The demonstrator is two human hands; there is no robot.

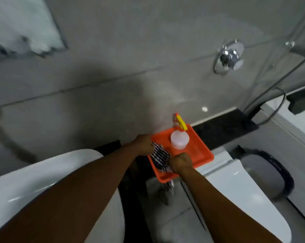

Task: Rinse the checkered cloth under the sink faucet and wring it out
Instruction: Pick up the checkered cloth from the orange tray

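Here, one orange tray [199, 151], shallow, sat raised on a thin metal stand beside a white toilet lid [244, 199] and a white basin [34, 181]. Contents: one checkered cloth [159, 157], black and white, bunched along the tray's left side; one translucent spray bottle [179, 139] with a yellow trigger, upright at the tray's far end. Left hand [143, 145] was clenched on the cloth's far end at the tray's left rim. Right hand [180, 163] was clenched on the cloth's near end, over the tray's near edge. Wall: grey tiles; one chrome towel ring [229, 57], upper right. Picture blurred.
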